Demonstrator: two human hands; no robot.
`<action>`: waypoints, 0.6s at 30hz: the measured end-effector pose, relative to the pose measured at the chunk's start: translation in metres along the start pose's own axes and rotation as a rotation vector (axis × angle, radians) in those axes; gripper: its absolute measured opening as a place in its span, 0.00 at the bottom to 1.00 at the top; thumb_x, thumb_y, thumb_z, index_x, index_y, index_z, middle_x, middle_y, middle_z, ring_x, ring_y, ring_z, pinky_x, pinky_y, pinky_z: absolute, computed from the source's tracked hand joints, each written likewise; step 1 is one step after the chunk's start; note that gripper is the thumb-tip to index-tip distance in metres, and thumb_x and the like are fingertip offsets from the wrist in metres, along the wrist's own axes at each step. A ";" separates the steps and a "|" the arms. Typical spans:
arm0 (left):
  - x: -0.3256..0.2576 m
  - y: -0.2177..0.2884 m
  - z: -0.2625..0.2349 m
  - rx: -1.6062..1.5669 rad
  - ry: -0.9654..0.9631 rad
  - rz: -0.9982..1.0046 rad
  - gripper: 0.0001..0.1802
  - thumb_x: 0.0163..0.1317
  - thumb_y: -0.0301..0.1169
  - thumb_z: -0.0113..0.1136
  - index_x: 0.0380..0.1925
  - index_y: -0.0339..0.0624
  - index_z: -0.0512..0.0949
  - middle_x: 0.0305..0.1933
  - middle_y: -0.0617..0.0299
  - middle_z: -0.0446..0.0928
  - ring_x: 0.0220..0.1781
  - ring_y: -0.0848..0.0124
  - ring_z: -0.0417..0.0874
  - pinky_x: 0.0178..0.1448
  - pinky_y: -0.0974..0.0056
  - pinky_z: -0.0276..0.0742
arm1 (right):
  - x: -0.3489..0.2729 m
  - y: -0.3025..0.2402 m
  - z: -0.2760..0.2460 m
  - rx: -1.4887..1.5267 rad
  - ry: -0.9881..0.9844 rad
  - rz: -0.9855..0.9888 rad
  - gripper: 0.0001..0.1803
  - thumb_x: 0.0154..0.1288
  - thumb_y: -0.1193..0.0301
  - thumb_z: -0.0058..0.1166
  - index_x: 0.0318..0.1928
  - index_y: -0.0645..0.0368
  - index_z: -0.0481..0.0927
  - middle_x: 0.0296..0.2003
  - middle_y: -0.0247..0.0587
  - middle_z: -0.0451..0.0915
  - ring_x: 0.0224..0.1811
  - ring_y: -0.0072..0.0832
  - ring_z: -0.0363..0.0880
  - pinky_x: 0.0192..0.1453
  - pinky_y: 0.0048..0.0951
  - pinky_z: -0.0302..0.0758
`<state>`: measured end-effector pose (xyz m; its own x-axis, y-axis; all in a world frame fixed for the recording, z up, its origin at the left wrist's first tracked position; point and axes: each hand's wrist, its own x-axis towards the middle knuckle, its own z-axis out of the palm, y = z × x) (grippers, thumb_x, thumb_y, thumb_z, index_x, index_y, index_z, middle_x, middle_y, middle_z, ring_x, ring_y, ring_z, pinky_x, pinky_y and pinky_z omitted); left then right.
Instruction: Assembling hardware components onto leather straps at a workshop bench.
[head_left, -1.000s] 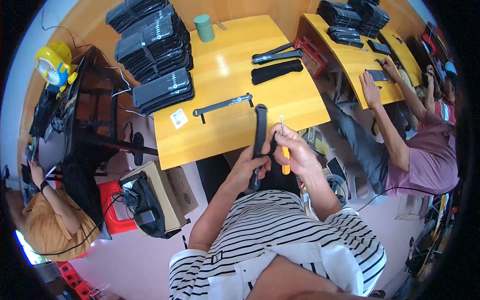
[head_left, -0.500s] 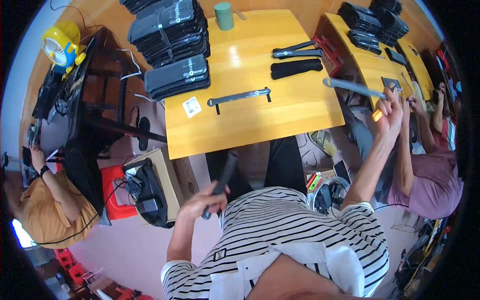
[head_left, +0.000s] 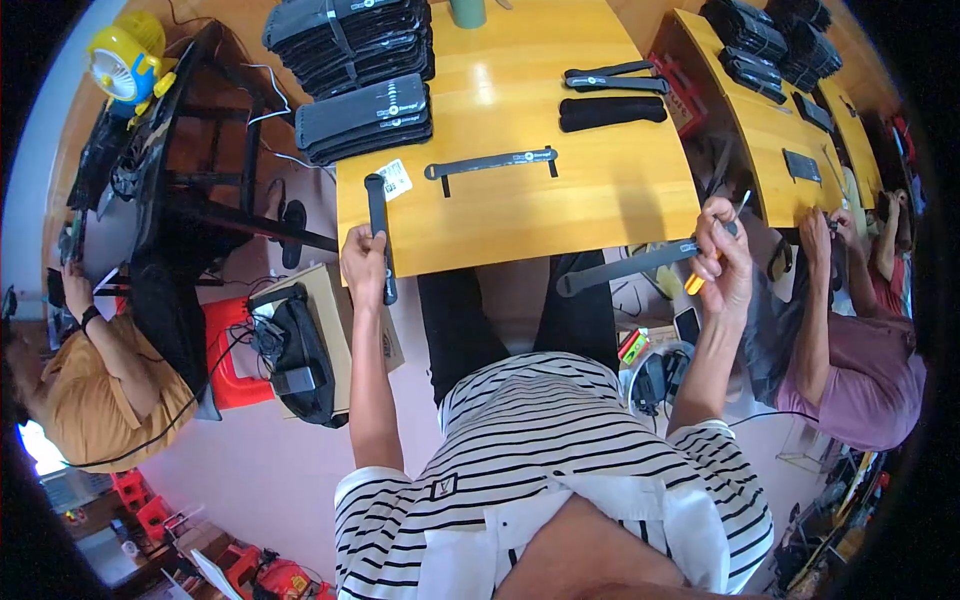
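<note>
My left hand (head_left: 364,265) is closed round a black strap (head_left: 377,205) with a loop at its top end, over the table's near left corner. My right hand (head_left: 725,258), off the near right corner, grips one end of a dark grey strap (head_left: 625,270) that stretches leftward over my lap. The same hand also holds a thin tool with a yellow handle (head_left: 693,284) and a slim metal tip. Between the hands, farther in, a printed strap (head_left: 490,165) lies across two short black strips on the table. A white label sheet (head_left: 397,178) lies partly behind the left strap.
Bundled straps (head_left: 365,115) are stacked at the table's left. Two loose printed straps (head_left: 615,82) and black straps (head_left: 612,112) lie at right. A green canister (head_left: 467,12) stands at the back. Co-workers sit on both sides; a box with a black bag (head_left: 305,360) is left of my legs.
My left hand has risen from my lap to the table's left corner with its strap. My right hand has come down and inward; its strap has swung lower, over my lap.
</note>
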<state>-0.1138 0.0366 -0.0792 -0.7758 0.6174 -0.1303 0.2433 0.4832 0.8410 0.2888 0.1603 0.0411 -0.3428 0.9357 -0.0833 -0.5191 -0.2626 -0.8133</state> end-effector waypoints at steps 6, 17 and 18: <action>0.006 -0.008 0.008 0.292 0.171 0.255 0.15 0.50 0.27 0.60 0.39 0.35 0.75 0.32 0.50 0.70 0.35 0.59 0.72 0.42 0.57 0.68 | -0.004 0.017 0.005 -0.041 -0.025 0.076 0.07 0.60 0.74 0.52 0.38 0.61 0.72 0.16 0.26 0.62 0.11 0.09 0.50 0.12 0.12 0.44; -0.098 0.124 0.061 -0.413 -1.027 0.057 0.12 0.59 0.31 0.57 0.39 0.34 0.76 0.28 0.64 0.76 0.31 0.79 0.74 0.37 0.75 0.70 | 0.016 0.083 0.058 0.033 -0.308 0.268 0.07 0.57 0.75 0.54 0.38 0.60 0.73 0.20 0.28 0.70 0.13 0.09 0.56 0.14 0.12 0.49; -0.097 0.123 0.062 -0.408 -1.028 0.056 0.12 0.59 0.31 0.57 0.39 0.34 0.76 0.28 0.64 0.76 0.31 0.79 0.74 0.37 0.75 0.70 | 0.017 0.087 0.055 -0.044 -0.256 0.246 0.08 0.57 0.76 0.53 0.38 0.61 0.73 0.23 0.30 0.71 0.12 0.10 0.56 0.15 0.12 0.50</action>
<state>0.0277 0.0742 0.0042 0.1294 0.9447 -0.3012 -0.0941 0.3141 0.9447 0.1943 0.1407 0.0005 -0.6414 0.7547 -0.1377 -0.3639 -0.4573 -0.8114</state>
